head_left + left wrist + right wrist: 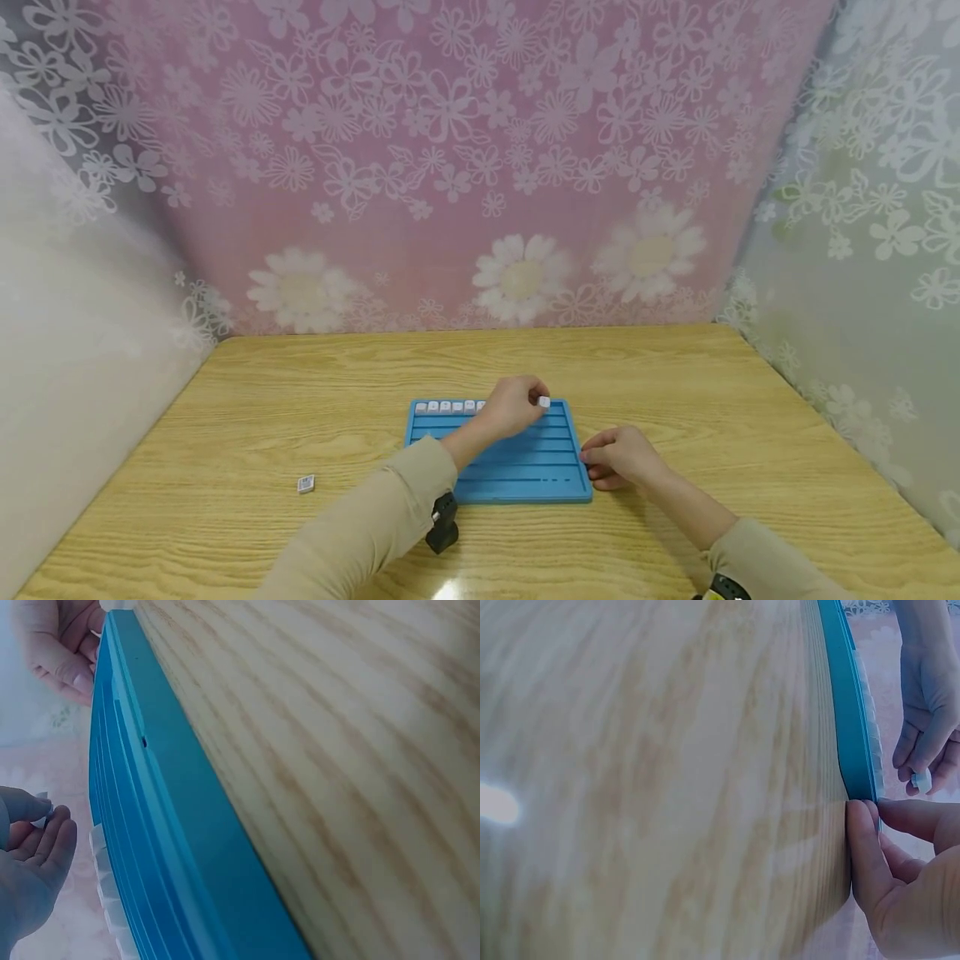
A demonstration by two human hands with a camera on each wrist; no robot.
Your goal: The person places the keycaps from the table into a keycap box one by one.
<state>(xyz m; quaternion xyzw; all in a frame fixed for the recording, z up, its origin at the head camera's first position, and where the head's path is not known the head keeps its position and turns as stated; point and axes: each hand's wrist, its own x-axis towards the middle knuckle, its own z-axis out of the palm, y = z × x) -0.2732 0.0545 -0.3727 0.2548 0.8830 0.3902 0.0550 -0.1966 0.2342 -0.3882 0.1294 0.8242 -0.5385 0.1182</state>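
My left hand (513, 407) pinches a small white keycap (544, 402) between thumb and fingertips, over the far right part of a blue ridged tray (525, 500). In the left wrist view, that keycap is mostly hidden by the fingers. A row of white keycaps (446, 407) stands in the tray's far slot, from its left end up to where my left hand covers it. At the tray's right edge, my right hand (622, 457) grips the rim with thumb and fingers; the right wrist view shows this pinch (900, 877) close up. The tray's nearer rows hold no keycaps where visible.
A small white square piece with dark markings (306, 483) lies on the wooden table (225, 417), left of the tray. Flowered cloth (450, 167) hangs behind the table and along both sides.
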